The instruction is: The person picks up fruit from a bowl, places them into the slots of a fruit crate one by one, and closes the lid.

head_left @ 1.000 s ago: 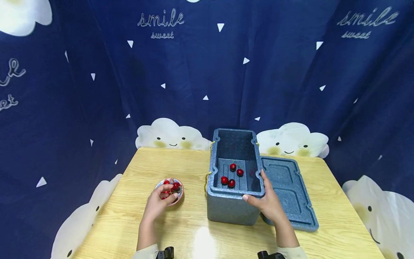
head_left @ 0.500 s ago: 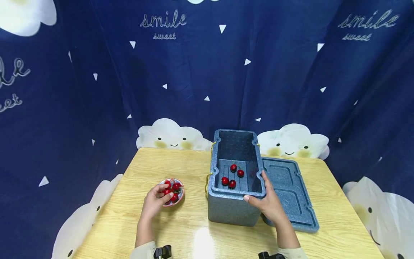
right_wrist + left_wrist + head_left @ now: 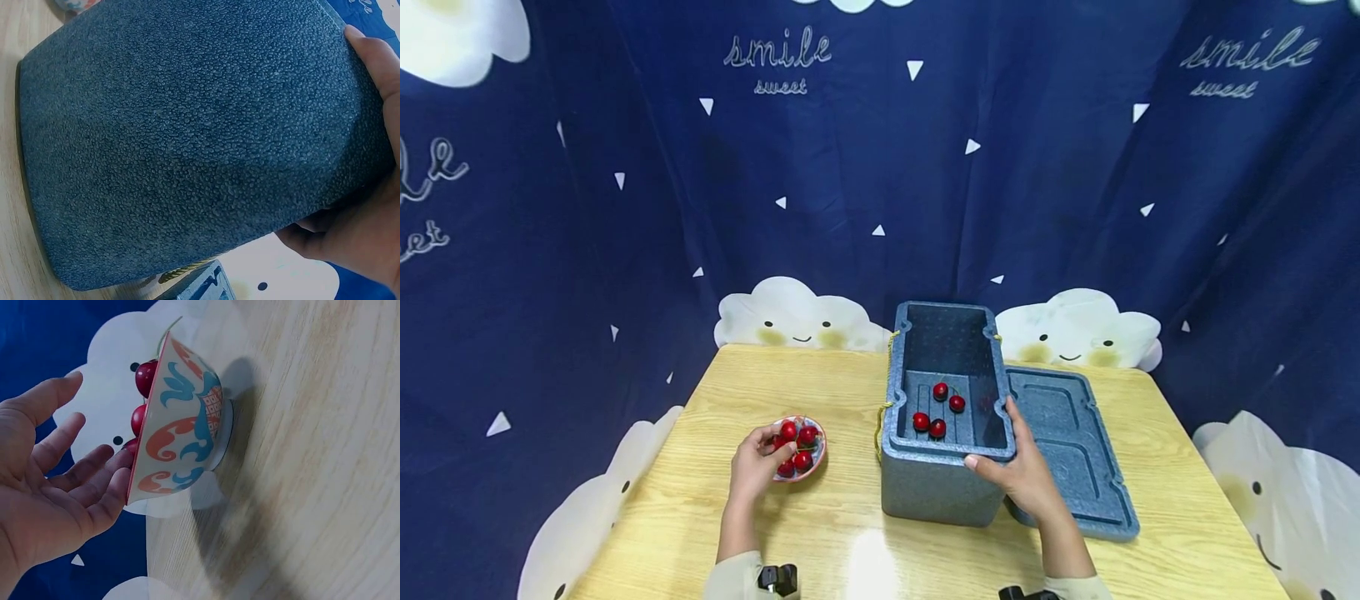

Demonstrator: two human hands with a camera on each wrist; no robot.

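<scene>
A small patterned bowl [image 3: 178, 450] of red cherries [image 3: 807, 436] stands on the left of the table. My left hand [image 3: 752, 468] is at its near left rim, fingertips by the cherries; in the left wrist view the thumb stands apart from the loosely bent fingers, and no cherry is between them. A deep blue-grey foam box [image 3: 925, 490] stands upright and uncovered, with several cherries [image 3: 937, 428] on its floor. My right hand [image 3: 1028, 477] grips its near right corner, thumb [image 3: 369, 53] on the rim and fingers round the side.
The box's lid [image 3: 1071, 442] lies flat on the wooden table [image 3: 827, 542], right of the box. Yellow cord [image 3: 880, 425] hangs at the box's left side. A dark blue curtain [image 3: 850, 167] with clouds surrounds the table.
My left hand has drawn back slightly to the left from over the bowl, uncovering more of its cherries. The right hand and the box have stayed in place.
</scene>
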